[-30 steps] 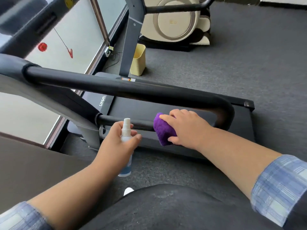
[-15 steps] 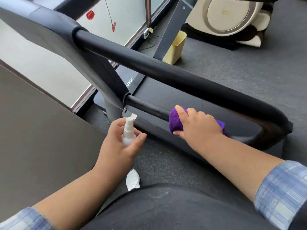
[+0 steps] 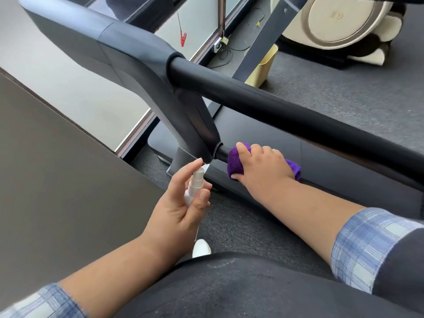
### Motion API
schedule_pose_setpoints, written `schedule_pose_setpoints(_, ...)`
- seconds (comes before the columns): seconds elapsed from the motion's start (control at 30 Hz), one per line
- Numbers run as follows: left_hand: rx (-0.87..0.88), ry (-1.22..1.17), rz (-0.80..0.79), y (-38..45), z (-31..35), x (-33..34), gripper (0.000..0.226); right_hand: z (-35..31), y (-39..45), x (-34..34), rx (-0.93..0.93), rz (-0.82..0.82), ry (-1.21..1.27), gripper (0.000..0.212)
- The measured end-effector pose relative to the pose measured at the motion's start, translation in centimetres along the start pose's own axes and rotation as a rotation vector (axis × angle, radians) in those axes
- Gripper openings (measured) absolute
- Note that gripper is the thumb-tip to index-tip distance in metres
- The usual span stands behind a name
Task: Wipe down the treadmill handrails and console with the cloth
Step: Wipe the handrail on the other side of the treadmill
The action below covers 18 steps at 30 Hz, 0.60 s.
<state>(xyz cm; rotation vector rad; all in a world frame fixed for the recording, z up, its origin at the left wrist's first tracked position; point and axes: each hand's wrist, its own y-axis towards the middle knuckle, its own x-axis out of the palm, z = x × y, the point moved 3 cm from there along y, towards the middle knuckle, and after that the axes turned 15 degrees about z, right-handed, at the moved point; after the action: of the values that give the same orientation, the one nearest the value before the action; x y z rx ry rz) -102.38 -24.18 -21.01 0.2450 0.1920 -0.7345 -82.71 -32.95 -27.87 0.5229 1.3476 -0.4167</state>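
Note:
My right hand (image 3: 263,165) grips a purple cloth (image 3: 234,162) wrapped around the thin lower black bar (image 3: 222,154) of the treadmill, right beside the grey upright (image 3: 183,111) where the bar joins. The thick black upper handrail (image 3: 286,111) runs diagonally above my hand. My left hand (image 3: 179,203) holds a small white spray bottle (image 3: 194,187) upright, a little left of and below the cloth, with its nozzle near the joint. The treadmill's console is out of view.
A dark panel (image 3: 57,180) fills the left side. A yellow bin (image 3: 261,70) stands on the grey carpet beyond the rail, next to another machine's post (image 3: 268,26). A cream-coloured machine (image 3: 339,19) sits at the top right. My white shoe (image 3: 201,248) shows below.
My right hand has slid the cloth leftward along the lower bar, up to the joint with the upright. The view has swung nearer and to the left. My left hand still holds the bottle.

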Motion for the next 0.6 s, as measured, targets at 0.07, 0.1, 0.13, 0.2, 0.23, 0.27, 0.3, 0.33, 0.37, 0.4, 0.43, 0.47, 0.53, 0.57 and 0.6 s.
schedule_pose_setpoints(0.07,0.004,0.004,-0.015,0.8,-0.4,-1.4,0.043,-2.0,1.8,0.4,0.004,0.002,0.021,0.084)
schedule_pose_setpoints(0.1,-0.007,0.015,-0.022,1.3,-0.7,-2.0,0.042,-2.7,2.6,0.5,0.016,0.002,0.04,0.083)
schedule_pose_setpoints(0.13,-0.018,0.029,-0.032,1.6,-1.1,-2.5,0.041,-3.3,3.3,0.4,0.034,0.002,0.059,0.084)
schedule_pose_setpoints(0.2,-0.021,0.056,-0.064,2.3,-1.8,-3.1,0.041,-3.8,3.9,0.2,0.065,0.002,0.085,0.084)
schedule_pose_setpoints(0.23,-0.018,0.059,-0.085,2.5,-2.1,-3.3,0.041,-3.8,3.9,0.1,0.07,-0.004,0.094,0.082)
schedule_pose_setpoints(0.27,-0.015,0.052,-0.106,2.8,-2.2,-3.4,0.042,-3.7,3.8,-0.1,0.072,-0.012,0.106,0.078)
schedule_pose_setpoints(0.3,-0.013,0.038,-0.128,3.0,-2.3,-3.4,0.042,-3.4,3.5,-0.3,0.079,-0.018,0.118,0.075)
schedule_pose_setpoints(0.33,-0.006,0.026,-0.153,3.3,-2.2,-3.2,0.042,-3.0,3.1,-0.5,0.092,-0.021,0.127,0.073)
schedule_pose_setpoints(0.37,0.009,0.024,-0.178,3.5,-2.2,-3.0,0.042,-2.5,2.6,-0.8,0.112,-0.022,0.135,0.071)
schedule_pose_setpoints(0.4,0.025,0.029,-0.204,3.8,-2.1,-2.8,0.042,-1.8,2.0,-1.1,0.133,-0.025,0.143,0.069)
schedule_pose_setpoints(0.43,0.038,0.034,-0.23,4.0,-2.1,-2.5,0.042,-1.0,1.2,-1.4,0.152,-0.026,0.147,0.069)
schedule_pose_setpoints(0.47,0.048,0.035,-0.254,4.2,-2.1,-2.3,0.043,-0.1,0.2,-1.6,0.169,-0.032,0.142,0.071)
schedule_pose_setpoints(0.53,0.063,0.03,-0.284,4.5,-2.1,-2.0,0.043,1.6,-1.9,-1.9,0.191,-0.043,0.109,0.078)
schedule_pose_setpoints(0.57,0.072,0.03,-0.291,4.7,-2.1,-1.9,0.043,2.2,-2.6,-2.0,0.198,-0.048,0.089,0.081)
schedule_pose_setpoints(0.6,0.081,0.031,-0.295,4.8,-2.1,-1.8,0.043,2.5,-3.0,-2.0,0.2,-0.052,0.067,0.083)
